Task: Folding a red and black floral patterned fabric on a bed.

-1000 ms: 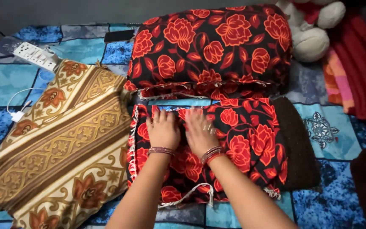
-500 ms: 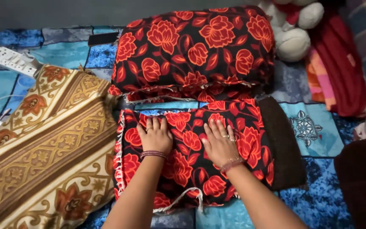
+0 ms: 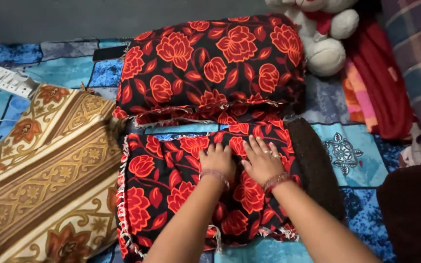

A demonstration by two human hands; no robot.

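Blue patchwork bedspread carries a folded black-and-red floral blanket below its matching pillow, and left hand and right hand press flat, fingers spread; smoothing works best pushing outward evenly.

A folded black cloth with red roses, matt and soft with a white fringed edge, is seen at the centre of the frame. A brown, nubbly fabric pad is seen at its right. A gold and brown patterned blanket, fleecy and faintly sheened, fills the lower left. A white plastic power strip, smooth and glossy, is seen at the upper left.
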